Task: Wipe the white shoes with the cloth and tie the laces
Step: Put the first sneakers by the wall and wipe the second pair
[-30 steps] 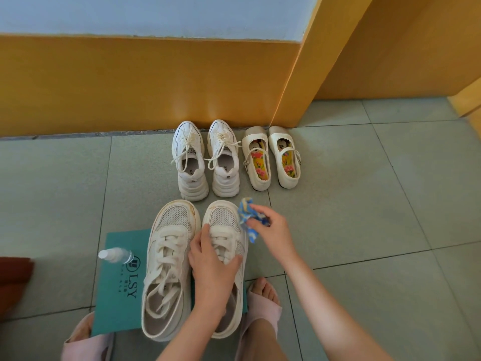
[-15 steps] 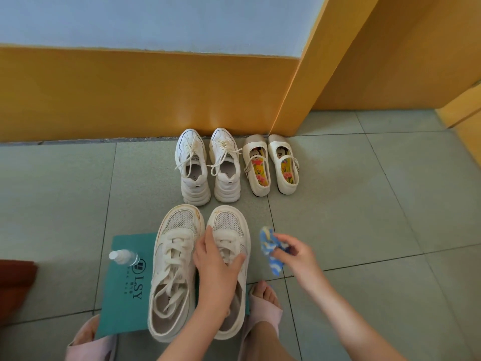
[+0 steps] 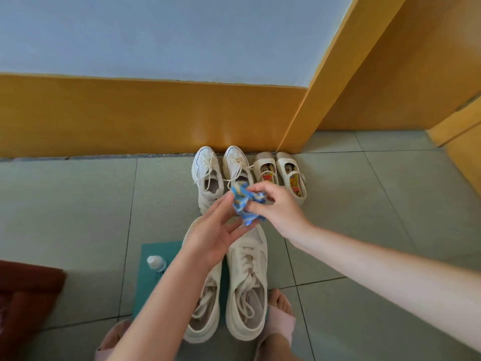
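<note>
Two cream lace-up shoes stand side by side on the floor in front of me, the right shoe (image 3: 247,290) in plain sight and the left shoe (image 3: 204,308) partly hidden under my left forearm. Their laces lie loose. A crumpled blue and white cloth (image 3: 246,203) is held in the air above the shoes' toes. My right hand (image 3: 276,208) pinches the cloth from the right. My left hand (image 3: 216,231) is raised with straight fingers, its fingertips touching the cloth's left side.
A small clear bottle (image 3: 155,263) stands on a teal sheet (image 3: 153,290) under the shoes. A second pair of white sneakers (image 3: 208,178) and beige strap shoes (image 3: 291,175) stand against the orange wall. My feet in pink slippers (image 3: 281,324) flank the shoes. A dark red object (image 3: 23,300) is at left.
My left hand has left the right shoe and risen to meet the cloth. My right hand brought the cloth up and toward the middle. The camera tilted upward.
</note>
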